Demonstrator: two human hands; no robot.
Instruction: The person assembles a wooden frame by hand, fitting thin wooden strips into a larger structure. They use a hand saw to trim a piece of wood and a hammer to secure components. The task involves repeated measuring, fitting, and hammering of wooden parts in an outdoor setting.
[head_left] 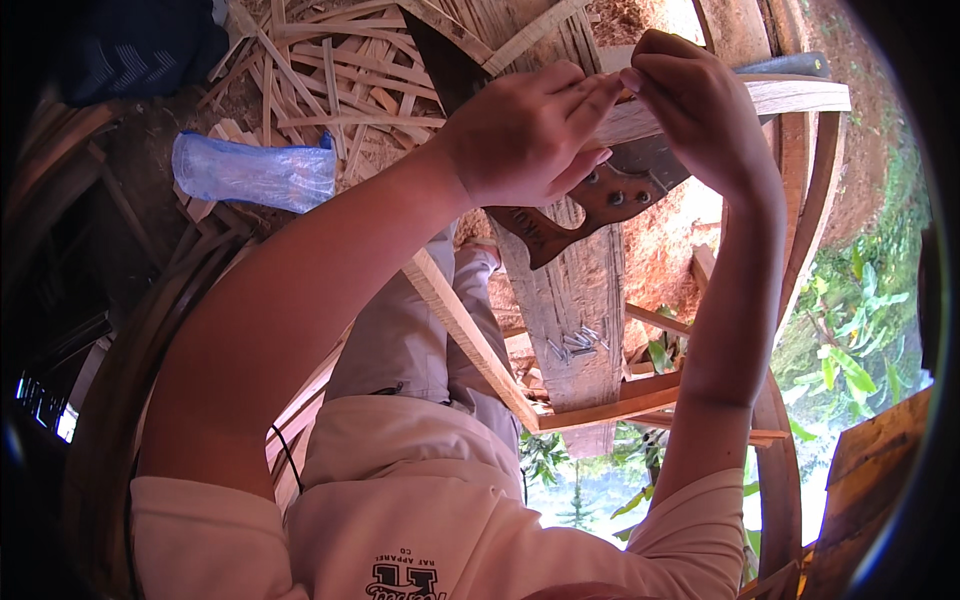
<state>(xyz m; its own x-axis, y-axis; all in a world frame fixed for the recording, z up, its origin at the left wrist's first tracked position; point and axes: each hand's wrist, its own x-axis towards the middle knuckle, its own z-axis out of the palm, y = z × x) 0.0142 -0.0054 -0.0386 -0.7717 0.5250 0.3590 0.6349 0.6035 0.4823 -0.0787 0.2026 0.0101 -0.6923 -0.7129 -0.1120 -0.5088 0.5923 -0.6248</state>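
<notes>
My left hand [530, 130] is closed around the near end of a pale wooden strip [790, 97], with the thumb below and the fingers above. Its fingertips meet those of my right hand [700, 115]. That hand is bent over the strip with its fingers curled in a pinch; anything small between them is hidden. Beneath both hands lies a handsaw with a brown wooden handle [570, 225], resting across a weathered plank [560, 300]. Several nails [577, 343] lie loose on the plank, nearer my body.
Thin wood offcuts [330, 75] are heaped at the far left, beside a clear blue-tinted plastic bag [255, 170]. A grey tool handle [790, 66] shows beyond the strip. A narrow batten [470, 335] slants near my legs. Curved wooden frame pieces [815, 190] stand at right, before plants.
</notes>
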